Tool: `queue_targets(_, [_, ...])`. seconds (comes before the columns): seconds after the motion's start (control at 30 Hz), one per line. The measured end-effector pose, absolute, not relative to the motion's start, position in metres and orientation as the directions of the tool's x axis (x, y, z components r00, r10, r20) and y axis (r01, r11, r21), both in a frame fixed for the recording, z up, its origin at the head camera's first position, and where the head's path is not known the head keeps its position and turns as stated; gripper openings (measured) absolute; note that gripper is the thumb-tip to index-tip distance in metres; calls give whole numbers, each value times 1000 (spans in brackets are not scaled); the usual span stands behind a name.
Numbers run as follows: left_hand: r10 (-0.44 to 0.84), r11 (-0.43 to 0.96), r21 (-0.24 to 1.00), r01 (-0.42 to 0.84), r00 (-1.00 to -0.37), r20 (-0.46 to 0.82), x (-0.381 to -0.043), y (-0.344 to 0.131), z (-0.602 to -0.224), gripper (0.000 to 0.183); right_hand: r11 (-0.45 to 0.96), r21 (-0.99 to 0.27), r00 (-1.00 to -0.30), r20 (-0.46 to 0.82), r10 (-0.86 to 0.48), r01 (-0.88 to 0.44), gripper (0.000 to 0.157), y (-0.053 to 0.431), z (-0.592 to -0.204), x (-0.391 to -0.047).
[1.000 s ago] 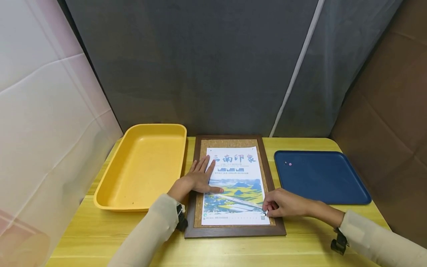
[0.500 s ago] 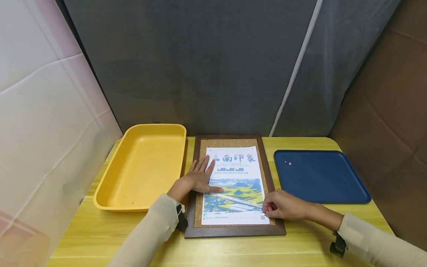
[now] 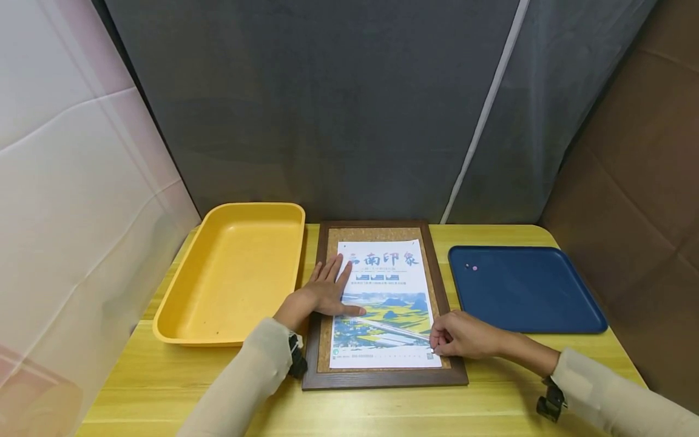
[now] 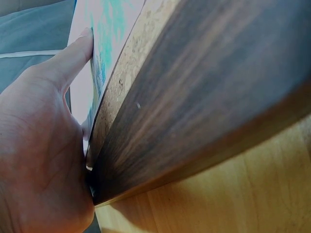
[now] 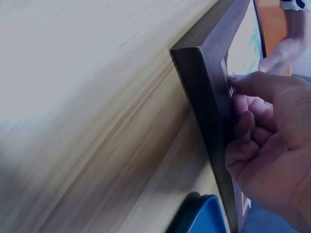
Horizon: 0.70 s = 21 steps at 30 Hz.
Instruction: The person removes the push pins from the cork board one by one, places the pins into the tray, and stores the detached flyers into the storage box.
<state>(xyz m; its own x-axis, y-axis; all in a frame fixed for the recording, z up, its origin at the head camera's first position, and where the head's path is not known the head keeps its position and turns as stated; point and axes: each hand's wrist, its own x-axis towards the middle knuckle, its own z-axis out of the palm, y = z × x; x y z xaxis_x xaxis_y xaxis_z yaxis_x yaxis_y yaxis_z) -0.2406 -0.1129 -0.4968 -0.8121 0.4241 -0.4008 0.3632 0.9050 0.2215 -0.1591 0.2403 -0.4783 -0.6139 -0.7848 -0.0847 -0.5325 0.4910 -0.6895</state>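
Observation:
A printed poster (image 3: pixel 382 285) with blue lettering and a yellow-green landscape lies on a cork board (image 3: pixel 377 233) in a dark wooden frame (image 3: pixel 384 380). Small pins sit at its two top corners. My left hand (image 3: pixel 327 294) rests on the poster's left side with fingers spread, the thumb touching the paper in the left wrist view. At the lower right corner my right hand (image 3: pixel 464 334) pinches a small push pin (image 3: pixel 434 350) against the paper. Its fingers are curled and cover nearly all of the pin; in the right wrist view the thumb presses at the board's inner edge.
Left of the board stands a yellow tray (image 3: pixel 235 342), with a tiny dark speck in it. A shallow blue tray (image 3: pixel 535 297) at the right bears a few small pins (image 3: pixel 474 268). Fabric walls enclose the wooden table (image 3: pixel 377 413) at the back and both sides.
The right fingers have closed in slightly over the pin at the lower right corner, and the pin now shows less. The left hand and the poster stay in place.

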Motion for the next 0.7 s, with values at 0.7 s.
queue_targets(0.7, [439,899,188,396,-812,-386,-226,-110,-469,121,489,-691,-612,-86,-787,-532,16,238,-475,-157])
